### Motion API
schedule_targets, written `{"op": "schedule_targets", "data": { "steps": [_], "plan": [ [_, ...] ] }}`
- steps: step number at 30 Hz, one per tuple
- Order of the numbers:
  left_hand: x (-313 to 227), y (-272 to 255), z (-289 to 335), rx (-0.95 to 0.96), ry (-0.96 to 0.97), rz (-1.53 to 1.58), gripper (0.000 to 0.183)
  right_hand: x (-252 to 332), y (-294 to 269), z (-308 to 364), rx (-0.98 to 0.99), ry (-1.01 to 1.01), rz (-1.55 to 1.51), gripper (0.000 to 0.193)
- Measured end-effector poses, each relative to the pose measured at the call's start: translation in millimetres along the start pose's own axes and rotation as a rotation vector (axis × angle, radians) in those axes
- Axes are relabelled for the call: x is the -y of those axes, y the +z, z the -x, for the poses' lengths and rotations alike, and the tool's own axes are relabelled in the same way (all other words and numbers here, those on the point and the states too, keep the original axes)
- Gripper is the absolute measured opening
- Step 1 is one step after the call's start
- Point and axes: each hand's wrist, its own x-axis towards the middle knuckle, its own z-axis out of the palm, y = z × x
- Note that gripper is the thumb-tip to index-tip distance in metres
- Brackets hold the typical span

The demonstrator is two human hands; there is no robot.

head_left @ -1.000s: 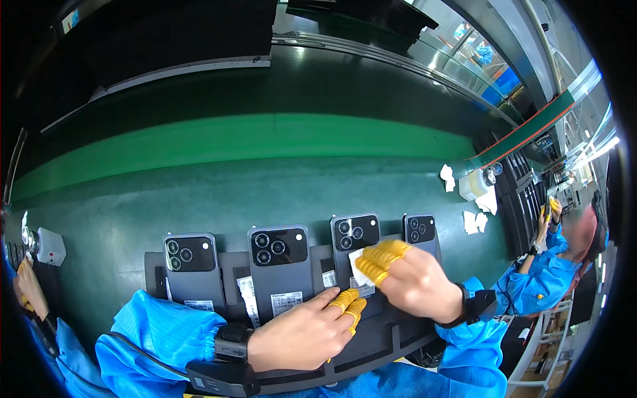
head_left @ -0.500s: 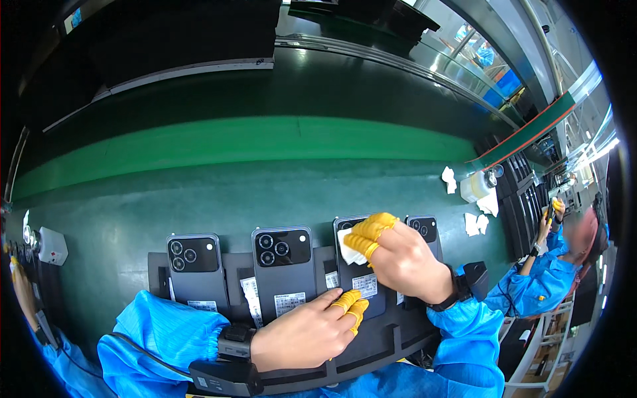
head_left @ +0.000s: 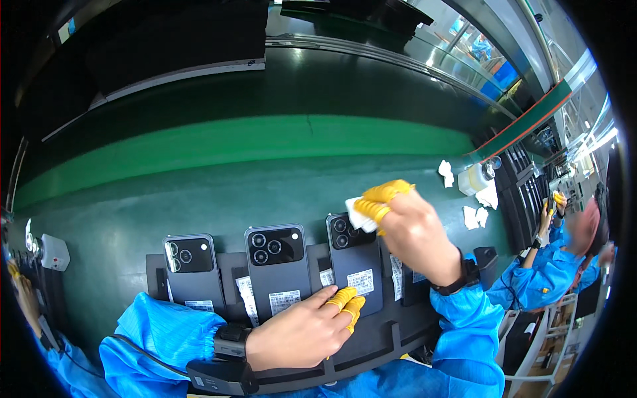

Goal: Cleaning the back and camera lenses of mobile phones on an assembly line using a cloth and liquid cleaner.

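Several dark grey smartphones lie back up in a black slotted tray (head_left: 361, 345), each with a white label. My left hand (head_left: 305, 330) rests flat across the lower end of the third phone from the left (head_left: 355, 268), its fingers stretched out and yellow finger cots on some of them. Over the upper right corner of that phone, my right hand (head_left: 415, 222) pinches a folded white wipe (head_left: 359, 213), also with yellow finger cots. The second phone (head_left: 275, 262) and the leftmost phone (head_left: 191, 262) lie beside it. My right hand and forearm hide most of the rightmost phone.
On the green table (head_left: 133, 205), crumpled white wipes (head_left: 474, 217) lie near a white bottle (head_left: 475, 179) at the right. Another white bottle (head_left: 54, 252) stands far left. Black trays (head_left: 524, 186) are stacked at the right, near a co-worker in blue (head_left: 547, 278).
My right hand has lifted with the wipe up and slightly right, uncovering more of the third phone's camera lenses. My left hand stays on the phone's lower end.
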Motion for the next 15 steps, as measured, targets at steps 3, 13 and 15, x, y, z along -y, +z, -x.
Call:
{"op": "schedule_targets", "data": {
  "steps": [3,13,15],
  "plan": [
    [1,-3,0,0.007,0.012,0.005,0.039,12,14,-8,-0.011,-0.099,-0.112,0.032],
    [1,-6,-1,0.0,0.01,-0.016,0.037,5,-25,23,0.06,0.052,0.144,0.021],
    [2,-5,2,-0.029,-0.002,-0.008,0.036,16,-19,13,0.016,0.045,-0.035,0.032]
  ]
}}
